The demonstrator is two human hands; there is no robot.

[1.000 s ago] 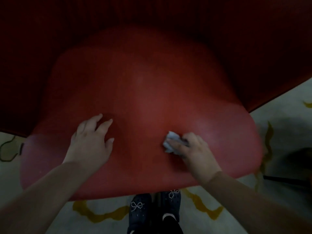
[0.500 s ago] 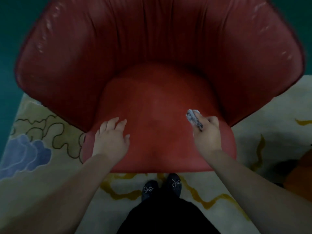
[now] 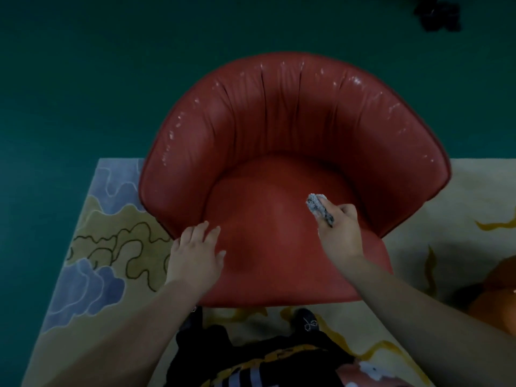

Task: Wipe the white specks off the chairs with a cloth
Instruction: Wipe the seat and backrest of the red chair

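Note:
A red leather chair [image 3: 279, 129] with a curved backrest fills the middle of the head view. White specks [image 3: 360, 82] dot the top rim of the backrest on both sides. My right hand [image 3: 339, 233] is over the right part of the seat and grips a crumpled grey-white cloth [image 3: 317, 203], which sticks out past the fingers toward the backrest. My left hand [image 3: 195, 255] rests flat on the front left of the seat with fingers spread.
The chair stands on a cream rug [image 3: 97, 247] with blue and yellow patterns, on a dark green floor [image 3: 83, 65]. An orange rounded object [image 3: 497, 297] sits at the right edge. My dark shoes [image 3: 307, 321] are below the seat's front edge.
The view has pulled back and up, so the whole chair and speckled backrest now show. My right hand has lifted the cloth from the seat's middle toward the back right.

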